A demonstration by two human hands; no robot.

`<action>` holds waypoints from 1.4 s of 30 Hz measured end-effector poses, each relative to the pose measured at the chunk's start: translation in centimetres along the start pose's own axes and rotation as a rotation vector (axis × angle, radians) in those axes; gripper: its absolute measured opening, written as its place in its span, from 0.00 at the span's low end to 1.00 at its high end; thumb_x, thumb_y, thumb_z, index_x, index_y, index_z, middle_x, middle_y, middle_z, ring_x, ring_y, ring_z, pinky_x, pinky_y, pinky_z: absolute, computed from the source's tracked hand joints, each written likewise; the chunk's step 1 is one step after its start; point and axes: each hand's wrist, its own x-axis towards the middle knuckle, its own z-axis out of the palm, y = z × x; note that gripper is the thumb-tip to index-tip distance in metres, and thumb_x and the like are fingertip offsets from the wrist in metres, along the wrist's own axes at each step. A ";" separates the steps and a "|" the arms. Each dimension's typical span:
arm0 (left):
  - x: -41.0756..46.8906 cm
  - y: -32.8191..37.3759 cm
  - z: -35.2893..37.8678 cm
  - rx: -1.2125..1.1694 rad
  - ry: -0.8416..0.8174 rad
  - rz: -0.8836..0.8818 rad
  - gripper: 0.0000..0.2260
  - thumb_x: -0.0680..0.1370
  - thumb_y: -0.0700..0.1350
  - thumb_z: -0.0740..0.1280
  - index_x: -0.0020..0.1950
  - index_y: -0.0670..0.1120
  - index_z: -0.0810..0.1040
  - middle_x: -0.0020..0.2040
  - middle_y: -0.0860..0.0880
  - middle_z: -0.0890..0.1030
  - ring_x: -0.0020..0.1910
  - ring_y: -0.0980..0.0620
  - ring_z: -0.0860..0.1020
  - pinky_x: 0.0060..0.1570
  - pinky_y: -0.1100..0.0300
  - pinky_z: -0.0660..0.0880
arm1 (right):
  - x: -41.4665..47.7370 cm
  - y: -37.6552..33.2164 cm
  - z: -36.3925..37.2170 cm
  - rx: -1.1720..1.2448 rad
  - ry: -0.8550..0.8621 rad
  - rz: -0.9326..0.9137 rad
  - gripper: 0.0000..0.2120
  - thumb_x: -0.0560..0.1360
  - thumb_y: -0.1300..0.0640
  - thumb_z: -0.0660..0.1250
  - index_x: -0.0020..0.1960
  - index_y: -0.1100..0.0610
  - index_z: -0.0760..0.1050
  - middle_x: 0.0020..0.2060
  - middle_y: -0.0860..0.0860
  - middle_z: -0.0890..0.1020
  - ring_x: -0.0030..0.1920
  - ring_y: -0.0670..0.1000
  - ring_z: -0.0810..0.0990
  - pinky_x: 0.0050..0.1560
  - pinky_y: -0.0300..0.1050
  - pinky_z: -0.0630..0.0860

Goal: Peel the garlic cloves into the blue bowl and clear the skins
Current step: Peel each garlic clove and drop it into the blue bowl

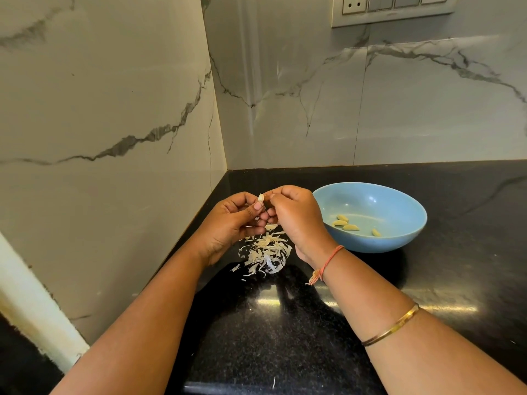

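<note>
Mid-peel, pinching one clove between left grip and right grip, above skins heaped by the table's left edge. Next, likely: strip the last husk, then drop into the bowl, just right, beside four peeled cloves.

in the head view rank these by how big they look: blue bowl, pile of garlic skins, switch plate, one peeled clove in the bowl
1. blue bowl
2. pile of garlic skins
3. peeled clove
Unranked: the switch plate, cut off by the top edge and farther from the camera.
</note>
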 end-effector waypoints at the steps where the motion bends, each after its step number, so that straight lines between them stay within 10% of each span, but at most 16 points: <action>1: 0.0 0.0 0.0 0.004 0.013 0.005 0.06 0.78 0.39 0.62 0.44 0.42 0.76 0.35 0.48 0.80 0.34 0.55 0.79 0.37 0.64 0.79 | 0.0 0.0 0.0 0.012 0.010 -0.005 0.10 0.77 0.61 0.60 0.44 0.60 0.79 0.31 0.52 0.79 0.37 0.50 0.79 0.45 0.49 0.79; 23: 0.0 -0.1 0.0 0.088 0.002 0.036 0.06 0.78 0.37 0.62 0.42 0.42 0.75 0.35 0.50 0.81 0.35 0.56 0.80 0.40 0.64 0.79 | 0.0 0.5 -0.1 -0.105 -0.008 -0.121 0.04 0.73 0.62 0.66 0.42 0.61 0.78 0.32 0.50 0.78 0.33 0.44 0.77 0.36 0.36 0.75; 42: -0.2 0.2 0.2 -0.099 -0.041 -0.034 0.06 0.78 0.39 0.61 0.43 0.42 0.75 0.34 0.49 0.79 0.33 0.56 0.79 0.36 0.65 0.79 | 0.3 0.5 0.2 0.233 -0.009 0.128 0.11 0.76 0.60 0.62 0.36 0.61 0.75 0.28 0.53 0.76 0.33 0.51 0.77 0.41 0.47 0.77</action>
